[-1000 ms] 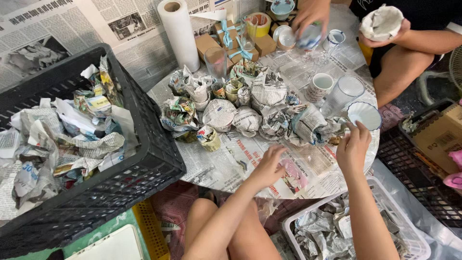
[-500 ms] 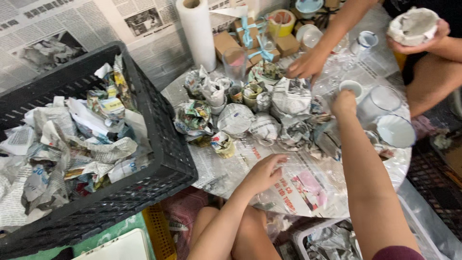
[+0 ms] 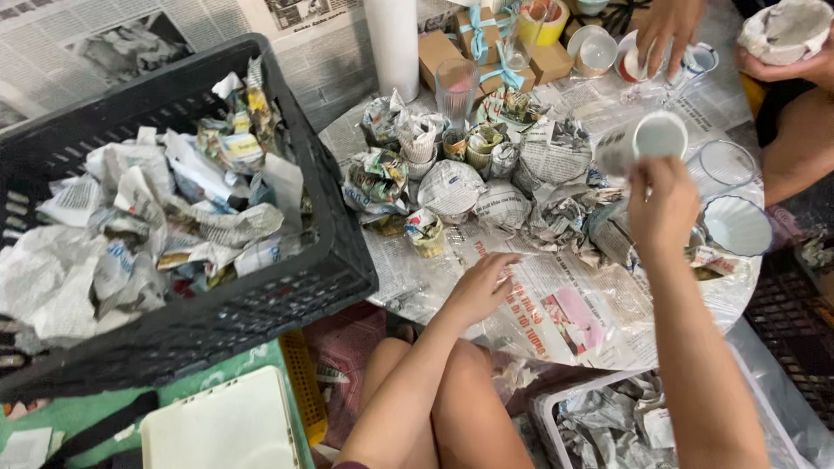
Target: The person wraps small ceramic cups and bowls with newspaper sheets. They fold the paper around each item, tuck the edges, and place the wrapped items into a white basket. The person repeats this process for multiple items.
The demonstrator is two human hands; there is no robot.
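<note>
My right hand [image 3: 665, 207] grips a white cup [image 3: 650, 139], blurred and tipped so its mouth faces me, just above the newspaper-covered round table [image 3: 573, 321]. Flat on a loose newspaper sheet [image 3: 530, 300] at the table's near edge lies my left hand [image 3: 480, 288], holding nothing. Several newspaper-wrapped bundles [image 3: 452, 187] crowd the middle of the table between my hands and the far side. A white bowl [image 3: 737, 224] and a clear glass [image 3: 725, 161] stand just right of my right hand.
A black crate [image 3: 334, 260] of crumpled newspaper fills the left. Another person's hand [image 3: 669, 30] reaches over cups at the far edge; their other hand holds a paper-wrapped item [image 3: 786, 30]. A paper roll [image 3: 391, 35], glass tumbler [image 3: 456, 87], ribboned boxes [image 3: 482, 39] stand behind. A clear bin [image 3: 608, 426] sits below.
My right hand reached forward from the table's right edge to the white cup and has lifted and tipped it. My left hand stayed on the newspaper sheet.
</note>
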